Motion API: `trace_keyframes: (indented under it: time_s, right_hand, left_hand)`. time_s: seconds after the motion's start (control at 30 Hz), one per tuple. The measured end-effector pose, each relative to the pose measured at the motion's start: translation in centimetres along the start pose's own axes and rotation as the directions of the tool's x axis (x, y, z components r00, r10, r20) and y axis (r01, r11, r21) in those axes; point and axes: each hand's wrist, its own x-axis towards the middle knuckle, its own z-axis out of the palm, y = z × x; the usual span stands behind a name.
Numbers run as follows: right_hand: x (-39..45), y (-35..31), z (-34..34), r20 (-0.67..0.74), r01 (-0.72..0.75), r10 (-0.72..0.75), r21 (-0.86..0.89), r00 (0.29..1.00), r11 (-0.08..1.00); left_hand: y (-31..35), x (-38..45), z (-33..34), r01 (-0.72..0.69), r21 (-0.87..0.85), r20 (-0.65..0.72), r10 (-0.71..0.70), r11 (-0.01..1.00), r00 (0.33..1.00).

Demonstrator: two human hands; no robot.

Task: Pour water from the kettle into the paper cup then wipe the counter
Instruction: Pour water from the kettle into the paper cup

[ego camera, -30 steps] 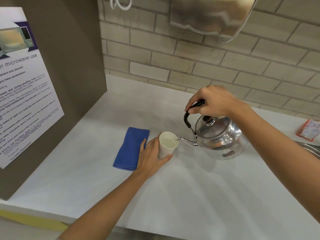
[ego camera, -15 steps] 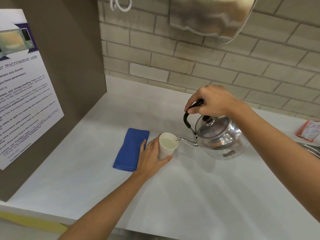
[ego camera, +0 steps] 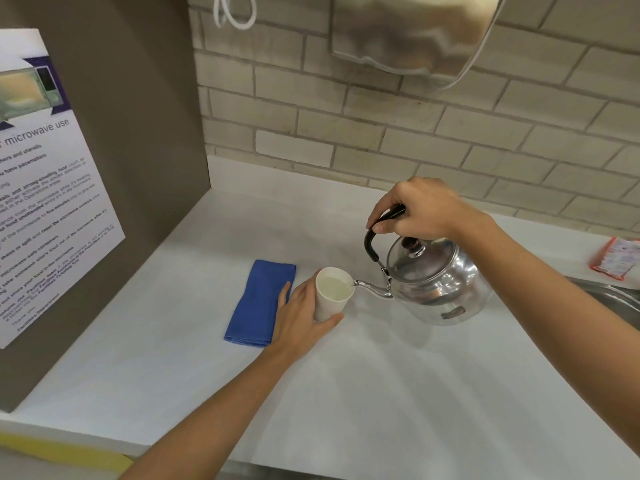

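The kettle [ego camera: 436, 282] is of shiny metal, round-bodied, with a domed lid, a dark knob and a black arched handle. It is held tilted to the left, its thin curved spout reaching to the rim of the cup [ego camera: 331, 294]. The cup is white paper, upright on the counter [ego camera: 381, 393], and water is seen in it close to the brim. A blue cloth [ego camera: 258, 303] is laid folded and flat just left of the cup, its long side running away from the viewer. The counter is white and smooth, set against a brick wall.
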Motion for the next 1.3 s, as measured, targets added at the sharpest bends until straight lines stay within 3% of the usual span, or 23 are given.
trace_keyframes:
  time_s: [0.9, 1.13, 1.3]
  right_hand:
    - [0.5, -0.4, -0.4, 0.000, 0.029, -0.029, -0.053, 1.000, 0.998]
    - [-0.2, 0.2, -0.1, -0.014, -0.025, 0.026, 0.034, 1.000, 0.999]
    - [-1.7, 1.8, 0.8, -0.032, -0.132, 0.141, 0.200, 0.990, 0.971]
  left_hand:
    - [0.1, -0.1, -0.1, 0.001, -0.020, 0.002, -0.001, 1.000, 1.000]
    - [-0.1, -0.1, -0.1, 0.005, -0.014, 0.009, -0.005, 1.000, 1.000]
    - [-0.1, 0.0, 0.0, 0.005, -0.027, 0.006, -0.004, 1.000, 1.000]
